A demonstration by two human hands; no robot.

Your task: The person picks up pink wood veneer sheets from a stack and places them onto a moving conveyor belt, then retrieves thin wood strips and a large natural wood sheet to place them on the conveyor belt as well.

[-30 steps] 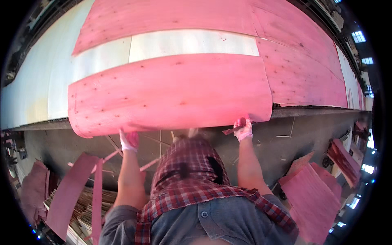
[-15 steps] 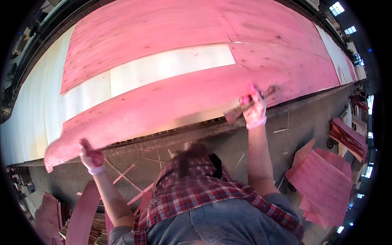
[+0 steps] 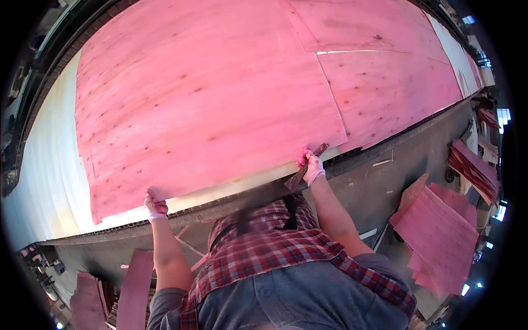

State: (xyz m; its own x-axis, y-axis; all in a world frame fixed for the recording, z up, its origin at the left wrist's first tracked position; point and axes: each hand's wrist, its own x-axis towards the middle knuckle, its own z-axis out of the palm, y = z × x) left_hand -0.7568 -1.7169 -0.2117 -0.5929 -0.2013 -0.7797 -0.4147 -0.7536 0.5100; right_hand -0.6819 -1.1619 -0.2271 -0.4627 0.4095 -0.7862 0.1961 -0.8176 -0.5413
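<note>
Veneer (image 3: 203,104), a big pink sheet, lies flat across the long table (image 3: 385,144), its near edge running along the table's front from lower left up to the right. At far left a pale sheet (image 3: 44,181) shows beyond it, uncovered. On the floor at lower left lie pink strips (image 3: 135,286).

Left hand (image 3: 155,205), gloved, pinches the veneer's near left corner, fingers closed on the edge. A thin pale band of underlying sheet (image 3: 231,187) shows just along that edge, so the veneer sits slightly back from the front.

Right hand (image 3: 312,166), also gloved, grips the veneer's near right corner; its fingers are folded on the edge together with a dark, narrow tool (image 3: 305,168) that slants down from the hand. I cannot tell what the tool is.

Right of that corner a second pink sheet (image 3: 385,88) butts against the veneer, a seam between them. Farther right, off the table, lies a loose pile of pink sheets (image 3: 440,231).

Risks, as I judge them: the sheet is thin and held only at two corners, so an uneven pull could crack it along the grain or tear a corner. A skewed shift could ride it over the seam onto its neighbour. The tool, sharing the right grip, could gouge the edge or slip out.
</note>
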